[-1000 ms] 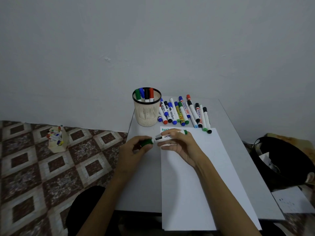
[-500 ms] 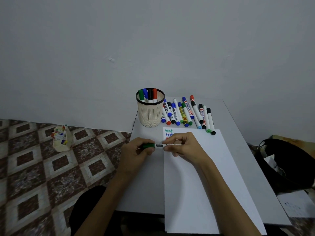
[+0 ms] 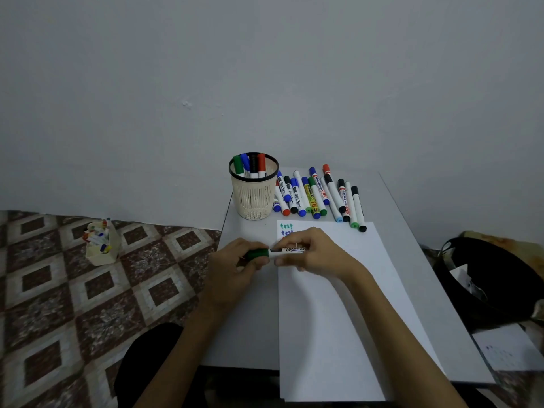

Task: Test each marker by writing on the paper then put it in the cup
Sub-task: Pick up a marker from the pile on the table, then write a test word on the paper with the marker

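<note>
- Left hand and right hand: close together, joined by one green marker held level above the left edge of the paper. The left fingers curl round its green cap; the right fingers pinch the white barrel. Opposed grips suit a pull or push along the marker's length. Whether the cap is going on or coming off cannot be told.
- Table: grey, set against the wall, keeping every task thing within reach.
- Paper: lies lengthwise before the person, mostly blank, with room for further trials.
- Cup: cream mesh, upright near the far left corner, just beyond the paper. Four standing markers sit in it, probably those already tested.
- Loose markers: a row lying side by side just right of the cup, probably awaiting test.
- Written words: "test" in green with a blue one below, at the paper's top left corner. Any lower lines are hidden by the right hand.
</note>
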Available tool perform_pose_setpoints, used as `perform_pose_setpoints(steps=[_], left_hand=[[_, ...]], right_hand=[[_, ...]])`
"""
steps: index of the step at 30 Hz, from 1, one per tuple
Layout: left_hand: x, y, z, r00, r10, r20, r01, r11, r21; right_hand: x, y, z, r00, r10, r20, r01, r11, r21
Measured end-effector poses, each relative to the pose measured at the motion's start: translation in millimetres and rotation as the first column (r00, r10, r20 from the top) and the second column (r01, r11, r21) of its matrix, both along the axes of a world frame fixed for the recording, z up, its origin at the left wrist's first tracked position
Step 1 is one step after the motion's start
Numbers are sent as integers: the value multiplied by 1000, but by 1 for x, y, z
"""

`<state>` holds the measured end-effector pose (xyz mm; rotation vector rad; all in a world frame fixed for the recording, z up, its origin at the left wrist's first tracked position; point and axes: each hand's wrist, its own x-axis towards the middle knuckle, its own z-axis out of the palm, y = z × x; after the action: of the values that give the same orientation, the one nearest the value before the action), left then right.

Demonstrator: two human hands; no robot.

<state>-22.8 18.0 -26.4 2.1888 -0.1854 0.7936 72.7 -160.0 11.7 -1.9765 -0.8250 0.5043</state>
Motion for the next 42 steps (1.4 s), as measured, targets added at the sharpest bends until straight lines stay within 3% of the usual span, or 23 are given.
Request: perform_pose_setpoints(steps=[2,5,7,8,10,13,15,17,22,26,30,32,34,38,40,42], left_hand=[[0,-1,0,1000,13,14,-13,1000,-9],[2,-4,-1,999,-1,-36,-2,996,-93],[4,-7,-4,993,-14,-117,-8,983,-184],[6,-6,-6,989,6,-146,-35,980,-198],[7,-5,-10,980,53,-189,-82,985,-149],[5,-7,-11,969,67,-239,-58,997,45],[5,-8,-12,960,67,-271,-19,984,178],[6,-9,-14,954,83,-288,6,956,294],[7,-6,-17,953,90,-288,20,934,357],[8,-5,-19,953,88,-291,23,934,358],[7,-5,-18,953,84,-290,25,935,354],[6,-6,-17,949,82,-304,29,939,343],[6,-5,-17,949,84,-303,24,941,336],[7,-5,-19,949,87,-303,27,935,353],[8,-5,-18,951,87,-298,24,937,349],[9,-6,-16,950,86,-300,25,936,350]], right_hand=[[4,3,5,981,69,181,-44,990,-136],[14,11,15,857,161,489,19,939,-343],[25,14,28,805,122,580,110,931,-348],[32,16,35,799,63,598,148,943,-297],[44,20,53,789,-164,592,238,970,-48],[56,34,81,747,-491,449,292,848,442],[63,48,94,762,-539,359,239,749,618],[70,62,99,774,-536,337,205,716,667],[76,89,77,687,-515,513,280,839,467],[78,91,50,608,-465,644,337,885,322],[85,72,40,652,-475,590,345,880,327],[89,51,37,641,-559,526,436,829,350],[96,22,29,583,-698,416,613,714,338],[99,-43,4,445,-852,277,879,475,50],[94,-63,-6,449,-854,263,893,443,-86],[91,-70,-13,469,-839,276,883,456,-115]])
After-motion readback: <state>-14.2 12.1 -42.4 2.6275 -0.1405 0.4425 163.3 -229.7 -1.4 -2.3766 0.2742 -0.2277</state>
